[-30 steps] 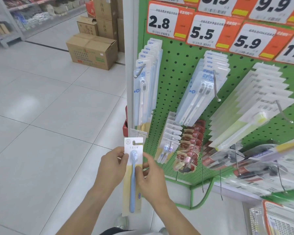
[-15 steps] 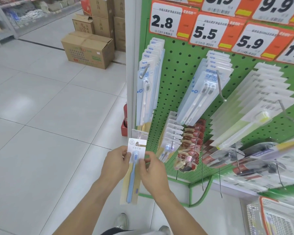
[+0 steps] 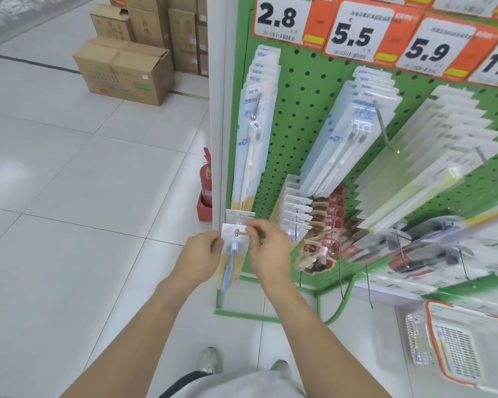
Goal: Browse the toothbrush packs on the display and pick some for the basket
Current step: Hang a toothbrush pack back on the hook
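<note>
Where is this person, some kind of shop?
Most likely a supermarket or discount store: a green pegboard display hung with toothbrush packs, big price tags above, and stock cartons on the tiled floor.

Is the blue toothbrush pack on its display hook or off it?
Cannot tell for sure. Both hands, left hand and right hand, hold the blue toothbrush pack with its hang hole level with the hook.

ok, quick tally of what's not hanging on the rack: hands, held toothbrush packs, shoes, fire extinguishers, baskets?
hands: 2 (left hand, right hand)
toothbrush pack, pinched by both hands: 1
shoes: 2 (left shoe, right shoe)
fire extinguisher: 1
basket: 1
total: 7
</note>
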The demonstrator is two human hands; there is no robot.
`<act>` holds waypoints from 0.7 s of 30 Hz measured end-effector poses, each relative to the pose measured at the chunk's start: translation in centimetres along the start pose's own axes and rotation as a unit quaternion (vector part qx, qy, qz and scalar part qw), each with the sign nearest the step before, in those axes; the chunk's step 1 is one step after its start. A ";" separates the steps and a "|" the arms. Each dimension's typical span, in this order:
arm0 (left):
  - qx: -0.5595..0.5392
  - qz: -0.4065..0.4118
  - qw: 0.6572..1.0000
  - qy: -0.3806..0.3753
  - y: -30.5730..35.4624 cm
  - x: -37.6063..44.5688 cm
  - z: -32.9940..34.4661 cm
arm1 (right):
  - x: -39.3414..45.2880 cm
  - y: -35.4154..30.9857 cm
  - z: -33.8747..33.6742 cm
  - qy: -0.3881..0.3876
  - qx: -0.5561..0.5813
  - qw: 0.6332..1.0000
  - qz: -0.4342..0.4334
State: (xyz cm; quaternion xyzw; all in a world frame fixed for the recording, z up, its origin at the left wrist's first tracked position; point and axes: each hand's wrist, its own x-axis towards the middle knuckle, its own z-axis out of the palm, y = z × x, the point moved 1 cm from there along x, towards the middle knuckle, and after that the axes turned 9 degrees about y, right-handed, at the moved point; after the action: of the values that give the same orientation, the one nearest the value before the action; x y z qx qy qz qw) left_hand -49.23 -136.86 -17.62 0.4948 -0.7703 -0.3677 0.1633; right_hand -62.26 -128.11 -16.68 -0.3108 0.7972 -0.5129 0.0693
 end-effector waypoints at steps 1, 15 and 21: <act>-0.009 0.001 1.000 -0.006 -0.1 0.2 -0.2 | 0.0 -0.1 0.1 0.006 -0.004 1.000 0.002; -0.140 0.016 0.990 0.011 -1.1 5.3 -2.4 | -0.3 -1.4 0.5 0.033 -0.066 0.997 0.030; -0.227 0.025 0.972 0.055 0.6 10.8 -2.3 | -0.2 -1.8 0.4 0.033 -0.082 0.996 0.031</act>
State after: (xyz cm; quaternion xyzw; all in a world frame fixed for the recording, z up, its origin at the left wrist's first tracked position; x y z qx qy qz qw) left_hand -53.08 -147.18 -16.84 0.4445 -0.6686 -0.5015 0.3224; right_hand -61.13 -128.83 -15.39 -0.2733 0.8475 -0.4537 0.0336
